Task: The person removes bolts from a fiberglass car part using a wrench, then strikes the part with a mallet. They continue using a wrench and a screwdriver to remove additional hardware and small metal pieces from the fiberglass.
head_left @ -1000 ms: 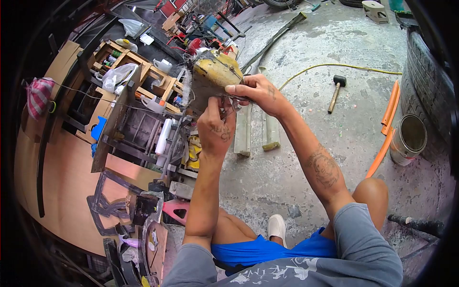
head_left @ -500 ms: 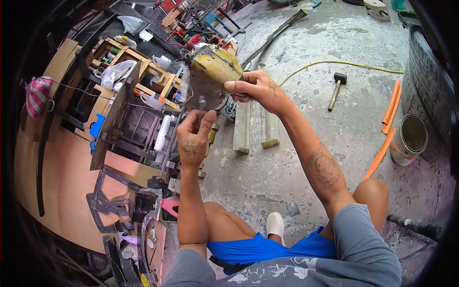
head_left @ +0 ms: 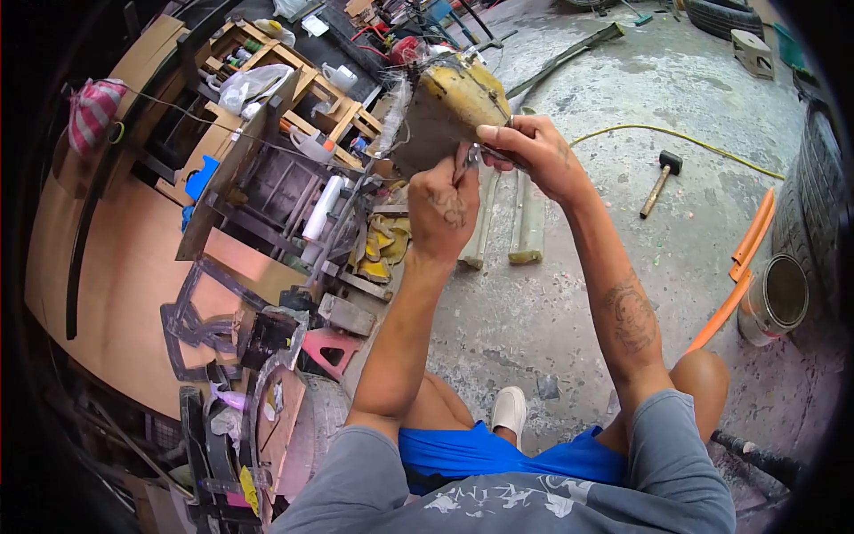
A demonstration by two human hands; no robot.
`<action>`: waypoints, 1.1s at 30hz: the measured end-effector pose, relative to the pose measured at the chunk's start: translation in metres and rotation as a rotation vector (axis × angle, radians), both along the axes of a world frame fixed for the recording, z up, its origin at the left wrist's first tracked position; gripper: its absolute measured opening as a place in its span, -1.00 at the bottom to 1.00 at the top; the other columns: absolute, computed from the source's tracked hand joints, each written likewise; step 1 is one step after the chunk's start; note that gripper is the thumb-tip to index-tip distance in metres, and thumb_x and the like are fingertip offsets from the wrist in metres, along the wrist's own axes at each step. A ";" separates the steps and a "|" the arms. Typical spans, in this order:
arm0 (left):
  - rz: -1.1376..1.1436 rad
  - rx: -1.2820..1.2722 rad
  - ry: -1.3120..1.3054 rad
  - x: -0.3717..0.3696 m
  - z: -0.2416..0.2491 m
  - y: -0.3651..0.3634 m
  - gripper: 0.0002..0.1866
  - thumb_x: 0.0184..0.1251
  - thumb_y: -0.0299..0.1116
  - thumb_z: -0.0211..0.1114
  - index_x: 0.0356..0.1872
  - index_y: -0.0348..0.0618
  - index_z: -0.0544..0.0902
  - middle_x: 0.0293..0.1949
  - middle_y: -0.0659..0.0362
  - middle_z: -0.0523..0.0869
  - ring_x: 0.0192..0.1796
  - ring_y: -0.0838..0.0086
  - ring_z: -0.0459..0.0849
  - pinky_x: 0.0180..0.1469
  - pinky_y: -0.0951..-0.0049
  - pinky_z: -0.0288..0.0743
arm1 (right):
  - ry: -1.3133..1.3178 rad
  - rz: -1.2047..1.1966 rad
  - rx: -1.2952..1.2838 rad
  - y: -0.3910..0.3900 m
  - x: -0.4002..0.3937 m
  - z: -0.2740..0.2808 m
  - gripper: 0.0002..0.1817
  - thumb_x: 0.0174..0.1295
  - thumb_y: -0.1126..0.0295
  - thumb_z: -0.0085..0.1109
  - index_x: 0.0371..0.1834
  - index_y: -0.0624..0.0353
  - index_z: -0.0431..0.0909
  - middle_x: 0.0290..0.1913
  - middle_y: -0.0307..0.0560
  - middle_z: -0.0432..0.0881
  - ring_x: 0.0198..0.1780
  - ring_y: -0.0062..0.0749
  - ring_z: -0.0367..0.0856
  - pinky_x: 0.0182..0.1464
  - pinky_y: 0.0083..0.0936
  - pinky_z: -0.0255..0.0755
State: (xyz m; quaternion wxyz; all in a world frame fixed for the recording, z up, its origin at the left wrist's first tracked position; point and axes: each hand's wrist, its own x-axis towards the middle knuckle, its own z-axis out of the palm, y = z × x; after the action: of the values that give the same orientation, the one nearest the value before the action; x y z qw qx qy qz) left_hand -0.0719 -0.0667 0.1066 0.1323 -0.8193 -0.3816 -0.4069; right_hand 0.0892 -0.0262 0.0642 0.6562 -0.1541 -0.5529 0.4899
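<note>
A rough moulded piece, yellow on top with a grey inner side and frayed fibres at its left, is up in front of me. My right hand is closed on its right edge, the thumb lying along the near side. Close beside it, my left hand is closed with its fingertips at a small shiny metal piece, whose kind I cannot make out. The two hands nearly meet at the lower right corner of the moulded piece. Behind them, two long pale bars lie on the floor.
A mallet, a yellow hose, orange strips and an open can are on the concrete floor at right, near a tyre. Wooden racks and a brown board stand at left.
My left hand has moved up and right to the moulded piece's corner, beside my right hand. The can behind the hands is now hidden. The whole view has shifted slightly.
</note>
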 end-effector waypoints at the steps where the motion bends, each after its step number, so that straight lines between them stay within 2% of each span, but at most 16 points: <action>1: -0.003 -0.027 -0.032 0.004 0.001 -0.006 -0.87 0.34 -0.44 0.21 -0.39 -0.26 0.54 -0.58 -0.05 0.64 -0.56 0.14 0.63 -0.49 0.24 0.41 | -0.002 -0.010 -0.004 0.000 0.002 -0.001 -0.53 0.12 0.01 0.37 -0.44 0.32 0.65 -0.52 -0.24 0.58 -0.46 -0.68 0.49 -0.38 -0.71 0.33; 2: -0.007 -0.053 -0.060 0.008 0.001 -0.008 -0.85 0.35 -0.42 0.20 -0.40 -0.26 0.52 -0.57 -0.01 0.65 -0.58 0.21 0.61 -0.49 0.27 0.38 | -0.015 -0.017 -0.013 0.000 0.003 -0.002 -0.52 0.12 0.00 0.37 -0.44 0.31 0.65 -0.52 -0.25 0.58 -0.46 -0.68 0.48 -0.38 -0.71 0.31; 4: -0.069 -0.061 -0.116 0.010 -0.002 -0.003 -0.85 0.35 -0.41 0.21 -0.37 -0.28 0.51 -0.57 0.00 0.64 -0.56 0.21 0.64 -0.47 0.25 0.41 | -0.022 -0.021 -0.029 -0.002 0.002 -0.002 -0.52 0.12 0.00 0.36 -0.44 0.31 0.65 -0.52 -0.26 0.57 -0.46 -0.69 0.47 -0.39 -0.71 0.30; 7: -0.007 0.049 0.016 0.001 -0.004 0.010 -0.84 0.34 -0.40 0.21 -0.36 -0.30 0.52 -0.57 -0.05 0.63 -0.53 0.15 0.66 -0.46 0.23 0.43 | -0.052 -0.024 0.009 -0.002 0.000 0.000 -0.51 0.11 -0.02 0.36 -0.43 0.30 0.65 -0.51 -0.27 0.57 -0.45 -0.70 0.47 -0.39 -0.70 0.28; 9: 0.001 0.032 0.058 -0.002 -0.002 0.010 -0.86 0.29 -0.42 0.26 -0.34 -0.28 0.53 -0.53 -0.11 0.65 -0.52 -0.04 0.64 -0.49 0.16 0.45 | -0.022 -0.022 0.004 -0.002 -0.005 -0.001 -0.61 0.21 0.10 0.29 -0.47 0.27 0.58 -0.52 -0.29 0.51 -0.48 -0.72 0.40 -0.42 -0.69 0.24; 10: -0.003 0.034 0.057 0.000 -0.002 0.008 -0.86 0.29 -0.42 0.26 -0.34 -0.28 0.53 -0.53 -0.11 0.65 -0.52 -0.04 0.64 -0.49 0.16 0.45 | -0.022 -0.026 0.006 -0.003 -0.004 -0.001 -0.61 0.21 0.10 0.29 -0.47 0.27 0.58 -0.52 -0.29 0.51 -0.48 -0.72 0.40 -0.42 -0.69 0.24; 12: -0.045 0.047 -0.005 0.004 -0.001 0.001 -0.86 0.36 -0.46 0.20 -0.40 -0.30 0.54 -0.52 -0.15 0.63 -0.49 -0.07 0.63 -0.50 0.13 0.42 | -0.050 -0.014 -0.011 -0.005 -0.003 0.000 -0.52 0.11 -0.02 0.36 -0.43 0.28 0.65 -0.51 -0.29 0.57 -0.44 -0.71 0.46 -0.40 -0.69 0.28; 15: 0.069 0.011 0.064 -0.002 -0.004 0.008 -0.83 0.35 -0.46 0.20 -0.44 -0.30 0.55 -0.50 -0.14 0.63 -0.47 -0.05 0.64 -0.49 0.13 0.43 | -0.055 -0.007 0.003 0.002 -0.008 -0.005 -0.54 0.11 0.00 0.36 -0.43 0.28 0.65 -0.52 -0.29 0.57 -0.45 -0.71 0.45 -0.40 -0.70 0.27; 19: -0.019 0.052 0.026 -0.002 -0.003 0.006 -0.84 0.35 -0.46 0.20 -0.43 -0.31 0.55 -0.49 -0.14 0.63 -0.47 -0.04 0.65 -0.49 0.13 0.42 | -0.017 -0.005 -0.011 -0.007 -0.004 0.002 -0.55 0.12 0.00 0.35 -0.46 0.26 0.65 -0.53 -0.31 0.55 -0.47 -0.72 0.43 -0.41 -0.69 0.26; 21: -0.098 0.024 -0.079 0.001 -0.007 0.006 -0.83 0.35 -0.45 0.21 -0.43 -0.32 0.53 -0.49 -0.14 0.63 -0.47 -0.05 0.64 -0.49 0.12 0.42 | -0.031 0.000 0.004 -0.002 -0.002 -0.001 -0.55 0.13 0.00 0.35 -0.46 0.25 0.65 -0.53 -0.31 0.55 -0.47 -0.72 0.43 -0.42 -0.69 0.25; 22: -0.093 0.024 -0.081 -0.003 -0.007 0.005 -0.83 0.35 -0.45 0.21 -0.43 -0.32 0.53 -0.49 -0.14 0.63 -0.47 -0.05 0.64 -0.49 0.12 0.42 | -0.045 0.007 0.019 0.000 -0.003 -0.003 -0.56 0.13 0.00 0.35 -0.47 0.25 0.64 -0.53 -0.32 0.54 -0.47 -0.73 0.43 -0.42 -0.69 0.25; 24: 0.044 -0.025 0.085 -0.007 -0.002 0.005 -0.83 0.38 -0.44 0.19 -0.41 -0.32 0.51 -0.50 -0.14 0.63 -0.48 -0.05 0.65 -0.49 0.12 0.43 | -0.046 0.004 0.011 0.003 -0.006 -0.004 -0.56 0.13 0.01 0.35 -0.47 0.24 0.64 -0.54 -0.32 0.53 -0.48 -0.73 0.42 -0.43 -0.68 0.23; 25: 0.042 -0.023 0.083 -0.003 -0.003 0.003 -0.83 0.38 -0.44 0.19 -0.41 -0.32 0.51 -0.50 -0.14 0.63 -0.48 -0.05 0.65 -0.49 0.12 0.43 | -0.043 0.001 0.000 0.003 -0.006 -0.004 -0.57 0.13 0.01 0.34 -0.48 0.23 0.64 -0.55 -0.33 0.53 -0.48 -0.73 0.41 -0.43 -0.68 0.22; 27: -0.023 0.042 -0.124 0.007 -0.004 -0.002 -0.86 0.36 -0.46 0.12 -0.39 -0.30 0.50 -0.64 -0.06 0.53 -0.59 0.05 0.59 -0.49 0.18 0.39 | -0.061 -0.023 -0.012 -0.001 -0.003 -0.003 -0.57 0.13 0.01 0.34 -0.49 0.22 0.64 -0.56 -0.34 0.52 -0.49 -0.73 0.40 -0.44 -0.68 0.21; 30: 0.014 -0.013 -0.009 0.001 -0.001 0.004 -0.83 0.38 -0.42 0.13 -0.39 -0.30 0.50 -0.63 -0.08 0.55 -0.56 0.02 0.62 -0.49 0.18 0.41 | -0.076 -0.013 0.012 0.004 -0.006 -0.006 -0.57 0.14 0.00 0.34 -0.52 0.21 0.63 -0.58 -0.35 0.50 -0.51 -0.73 0.37 -0.46 -0.67 0.17; 33: -0.064 -0.021 -0.071 0.005 0.002 -0.003 -0.80 0.40 -0.39 0.14 -0.39 -0.31 0.50 -0.62 -0.10 0.55 -0.53 -0.01 0.64 -0.50 0.18 0.41 | -0.037 -0.009 0.012 0.004 -0.005 -0.006 -0.56 0.13 0.00 0.34 -0.53 0.22 0.63 -0.57 -0.34 0.50 -0.51 -0.73 0.37 -0.46 -0.67 0.17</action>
State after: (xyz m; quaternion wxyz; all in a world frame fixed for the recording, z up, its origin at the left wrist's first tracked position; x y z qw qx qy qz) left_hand -0.0664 -0.0693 0.1085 0.0972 -0.8174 -0.3640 -0.4358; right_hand 0.0841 -0.0218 0.0581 0.6489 -0.1615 -0.5670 0.4809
